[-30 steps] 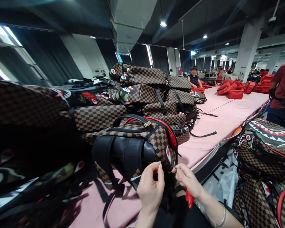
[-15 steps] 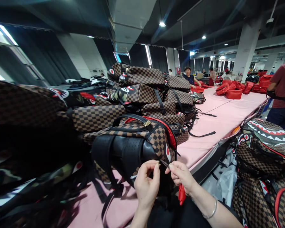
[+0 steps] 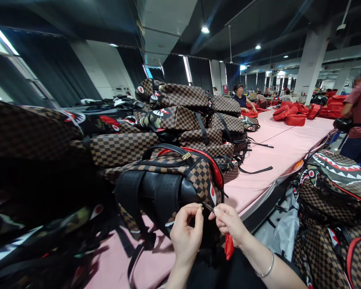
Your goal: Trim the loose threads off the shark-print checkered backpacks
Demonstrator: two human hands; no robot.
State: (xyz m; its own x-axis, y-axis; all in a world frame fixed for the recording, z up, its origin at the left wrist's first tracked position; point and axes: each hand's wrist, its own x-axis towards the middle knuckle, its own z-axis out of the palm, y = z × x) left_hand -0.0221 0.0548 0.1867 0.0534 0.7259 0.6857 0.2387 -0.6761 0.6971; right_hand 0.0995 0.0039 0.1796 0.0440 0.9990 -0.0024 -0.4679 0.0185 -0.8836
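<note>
A brown checkered backpack with black padded straps and red lining lies on the pink table in front of me. My left hand and my right hand meet just below its near edge. Both pinch a thin dark strand or small piece stretched between their fingertips. A red item hangs under my right palm, and a silver bangle sits on that wrist.
Many more checkered backpacks are piled behind and to the left. Others are stacked beside the table at right. Red bags lie at the far end. A person in a dark red shirt stands at right; another sits far off.
My hands have risen a little toward the backpack's edge since a second ago, and the thin strand now shows pulled taut between them. Little differs from half a second ago.
</note>
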